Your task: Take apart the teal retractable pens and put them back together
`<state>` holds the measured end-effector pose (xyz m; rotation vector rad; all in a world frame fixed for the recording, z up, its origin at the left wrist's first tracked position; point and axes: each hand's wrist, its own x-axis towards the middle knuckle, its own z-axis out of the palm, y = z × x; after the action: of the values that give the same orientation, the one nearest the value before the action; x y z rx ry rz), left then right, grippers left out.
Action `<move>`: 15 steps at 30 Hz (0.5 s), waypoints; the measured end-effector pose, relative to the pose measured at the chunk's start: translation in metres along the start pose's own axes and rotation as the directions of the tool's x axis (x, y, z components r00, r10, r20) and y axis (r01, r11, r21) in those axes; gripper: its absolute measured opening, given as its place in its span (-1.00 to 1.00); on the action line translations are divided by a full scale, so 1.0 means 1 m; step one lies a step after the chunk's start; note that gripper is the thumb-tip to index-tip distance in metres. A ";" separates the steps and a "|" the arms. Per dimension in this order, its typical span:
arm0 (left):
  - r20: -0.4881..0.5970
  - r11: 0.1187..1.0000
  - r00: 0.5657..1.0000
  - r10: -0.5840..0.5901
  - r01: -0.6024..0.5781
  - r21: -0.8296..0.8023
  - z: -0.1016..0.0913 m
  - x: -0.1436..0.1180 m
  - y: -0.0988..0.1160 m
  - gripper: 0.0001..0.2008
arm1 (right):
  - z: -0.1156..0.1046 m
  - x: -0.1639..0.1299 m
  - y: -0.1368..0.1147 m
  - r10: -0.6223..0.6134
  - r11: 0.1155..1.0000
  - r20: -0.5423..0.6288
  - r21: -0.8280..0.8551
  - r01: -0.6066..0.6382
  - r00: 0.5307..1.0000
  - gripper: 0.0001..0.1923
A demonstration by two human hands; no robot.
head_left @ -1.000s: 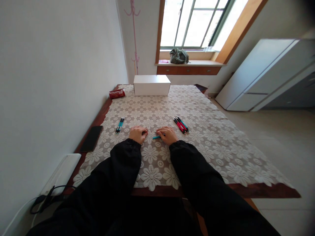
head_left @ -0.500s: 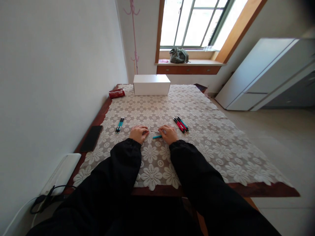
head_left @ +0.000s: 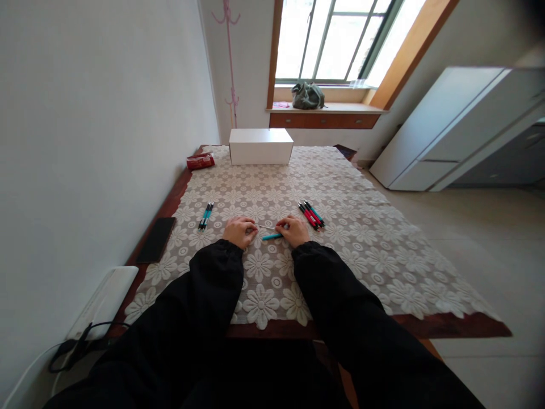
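Between the fingertips of the two hands there is a thin, straight, pale rod (head_left: 267, 228), which lies almost level, its left end slightly farther from the person; its material is too small to tell. The right hand (head_left: 293, 230) is nearly closed, and its thumb and fingers pinch the right end of this rod. The left hand (head_left: 240, 232) has its fingers curled in and its thumb close to the forefinger, just beside the other end; whether it grips something, I cannot tell. Just in front of the right fingertips, on the person's side of the rod, lies a short teal tube (head_left: 271, 236), smooth and slim, partly covered by the right hand.

Near the right hand, on its outer side, a small group of red and teal pens with black ends (head_left: 311, 215) lies slanted on the desk (head_left: 451, 325). To the left of the left hand are two slim teal and black pens (head_left: 206, 216), side by side. Well beyond both hands stands a long white box (head_left: 260, 146).
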<state>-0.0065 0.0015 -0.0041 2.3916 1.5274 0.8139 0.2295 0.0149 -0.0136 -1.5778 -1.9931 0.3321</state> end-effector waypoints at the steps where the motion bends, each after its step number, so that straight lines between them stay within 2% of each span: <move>1: 0.000 1.000 1.000 -0.002 0.002 0.001 0.000 0.000 0.000 -0.88 | -0.001 0.000 0.000 0.002 1.000 0.012 -0.002 -0.002 1.000 -0.92; 7: 0.013 1.000 1.000 -0.016 0.016 -0.005 -0.002 0.000 0.001 -0.88 | -0.004 -0.001 -0.002 -0.025 1.000 0.044 -0.003 0.025 0.999 -0.87; 15: 0.015 1.000 1.000 -0.021 0.021 0.005 -0.005 -0.001 0.006 -0.86 | -0.007 -0.002 -0.001 -0.163 0.987 0.108 0.004 0.163 0.981 -0.71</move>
<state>-0.0047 -0.0028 0.0021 2.3752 1.5476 0.7875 0.2330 0.0120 -0.0083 -1.4141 -2.1910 0.3548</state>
